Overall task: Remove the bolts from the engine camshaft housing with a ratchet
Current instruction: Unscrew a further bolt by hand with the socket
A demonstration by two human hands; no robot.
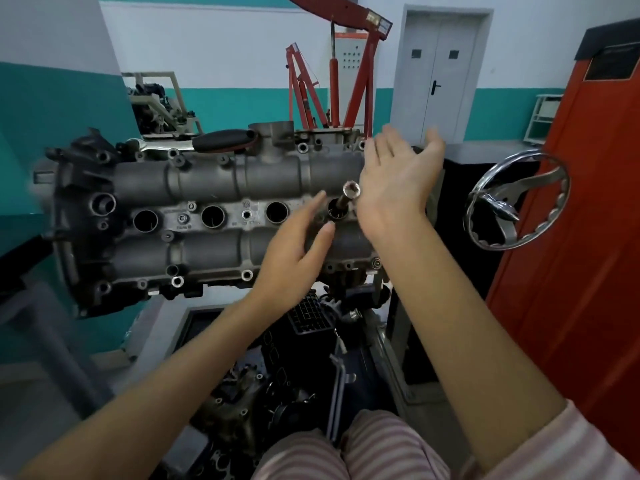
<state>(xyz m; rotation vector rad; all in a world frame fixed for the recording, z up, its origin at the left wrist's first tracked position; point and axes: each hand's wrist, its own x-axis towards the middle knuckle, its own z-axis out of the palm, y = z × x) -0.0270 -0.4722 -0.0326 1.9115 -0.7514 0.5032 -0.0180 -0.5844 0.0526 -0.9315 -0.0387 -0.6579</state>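
Over the camshaft housing (207, 209) both hands hover with fingers spread, holding nothing: left hand (294, 247) at its right end, right hand (391, 181) just beyond. Between them a socket extension (348, 199) stands in the rightmost well. Cast lettering on the housing is too blurred to read. The ratchet handle (225, 140) lies along its far edge.

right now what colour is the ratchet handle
Black with a red edge, clearest in the head view.

two hands (294, 251), four plug wells (213, 216), perhaps one socket (351, 190).
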